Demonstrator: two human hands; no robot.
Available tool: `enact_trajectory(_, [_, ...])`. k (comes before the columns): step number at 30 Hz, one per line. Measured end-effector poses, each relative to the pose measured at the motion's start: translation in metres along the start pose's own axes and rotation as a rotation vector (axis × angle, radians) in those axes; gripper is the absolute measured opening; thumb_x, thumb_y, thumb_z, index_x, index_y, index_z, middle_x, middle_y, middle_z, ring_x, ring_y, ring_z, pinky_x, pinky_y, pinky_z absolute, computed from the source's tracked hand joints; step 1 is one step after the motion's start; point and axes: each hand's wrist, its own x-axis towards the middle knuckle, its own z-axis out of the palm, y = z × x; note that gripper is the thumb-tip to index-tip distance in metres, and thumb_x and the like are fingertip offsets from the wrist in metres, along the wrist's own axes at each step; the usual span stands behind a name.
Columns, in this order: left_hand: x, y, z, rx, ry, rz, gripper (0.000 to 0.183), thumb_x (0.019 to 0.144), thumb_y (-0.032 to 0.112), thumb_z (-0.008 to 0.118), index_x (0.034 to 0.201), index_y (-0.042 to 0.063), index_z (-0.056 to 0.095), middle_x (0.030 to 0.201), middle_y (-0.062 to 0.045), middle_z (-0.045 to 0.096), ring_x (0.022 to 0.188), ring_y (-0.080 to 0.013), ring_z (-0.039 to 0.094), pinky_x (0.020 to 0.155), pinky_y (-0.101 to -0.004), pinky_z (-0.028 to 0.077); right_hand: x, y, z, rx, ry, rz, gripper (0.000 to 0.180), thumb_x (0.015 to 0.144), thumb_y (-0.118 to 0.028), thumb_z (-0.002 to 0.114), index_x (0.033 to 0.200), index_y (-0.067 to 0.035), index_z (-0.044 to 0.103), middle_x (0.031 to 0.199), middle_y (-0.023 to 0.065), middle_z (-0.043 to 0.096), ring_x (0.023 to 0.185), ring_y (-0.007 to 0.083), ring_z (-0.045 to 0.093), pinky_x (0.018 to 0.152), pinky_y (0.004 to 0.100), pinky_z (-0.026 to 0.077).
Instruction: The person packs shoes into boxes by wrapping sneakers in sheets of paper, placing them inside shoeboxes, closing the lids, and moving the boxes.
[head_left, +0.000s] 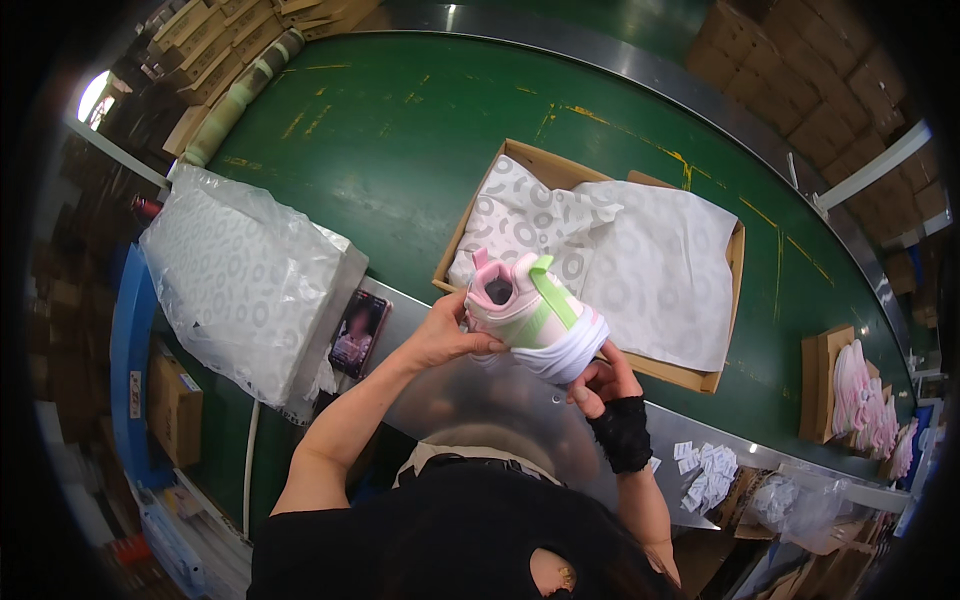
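A pair of pink, white and light green sneakers (534, 319) is held together above the metal edge of the work surface. My left hand (448, 334) grips the pink collar side, its thumb across the front. Around the white sole at the lower right are the fingers of my right hand (606, 382), which wears a black wristband. Just beyond the shoes lies an open cardboard shoebox (703, 382), lined with patterned white tissue paper (660, 262) that spreads over its right side. What lies under the paper is hidden.
A plastic-wrapped stack of patterned paper (247, 277) and a phone (361, 334) lie left. Small white packets (707, 472) rest at the right edge. Pink shoes (855, 397) in boxes stand farther right on the green conveyor belt (375, 135). Cartons (810, 82) are piled beyond.
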Motion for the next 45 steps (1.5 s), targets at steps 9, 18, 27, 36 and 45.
enact_trajectory(9, [0.124,-0.032,0.01,-0.356,0.343,-0.127,0.04,0.077,0.029,0.062,0.103,-0.001,0.053,0.091,-0.007,0.059,0.082,-0.0126,0.055,0.068,-0.0268,0.045,-0.014,0.036,-0.012,-0.342,-0.112,0.145,0.041,0.077,-0.012,0.061,0.113,0.0,0.047,0.082,0.0028,0.055,0.072,0.0072,0.049,0.067,0.0209,0.042])
enact_trajectory(18, [0.156,-0.102,0.066,-0.037,0.044,-0.65,0.054,0.082,0.039,0.053,0.113,-0.005,0.044,0.102,-0.018,0.054,0.087,-0.0273,0.055,0.069,-0.0415,0.047,-0.014,0.095,-0.056,0.371,0.382,0.366,0.043,0.076,-0.012,0.061,0.114,-0.002,0.044,0.096,0.0064,0.056,0.084,0.0177,0.055,0.068,0.0253,0.043])
enact_trajectory(27, [0.109,-0.048,0.012,0.06,0.527,0.016,0.056,0.088,0.05,0.032,0.109,0.001,0.051,0.103,-0.008,0.056,0.098,-0.0195,0.05,0.08,-0.0325,0.039,0.031,0.08,-0.073,-1.144,0.681,-0.47,0.041,0.075,-0.005,0.054,0.115,-0.002,0.042,0.114,0.0166,0.045,0.103,0.0299,0.045,0.086,0.0396,0.037])
enact_trajectory(36, [0.114,-0.125,-0.018,0.693,0.322,-0.213,0.059,0.086,0.048,0.033,0.111,-0.004,0.046,0.104,-0.026,0.051,0.098,-0.038,0.047,0.088,-0.0421,0.035,0.035,0.122,-0.069,-1.615,0.486,-0.335,0.069,0.059,0.008,0.05,0.122,-0.018,0.044,0.131,0.0181,0.027,0.112,0.0384,0.031,0.094,0.0413,0.031])
enact_trajectory(45, [0.117,-0.03,-0.025,-0.548,0.044,-0.381,0.063,0.075,0.049,0.049,0.117,0.002,0.044,0.111,-0.013,0.052,0.098,-0.0227,0.053,0.081,-0.0363,0.044,0.059,-0.013,-0.039,-1.523,0.313,-0.268,0.075,0.054,0.008,0.051,0.125,-0.016,0.04,0.129,0.0157,0.032,0.102,0.0384,0.04,0.089,0.0397,0.037])
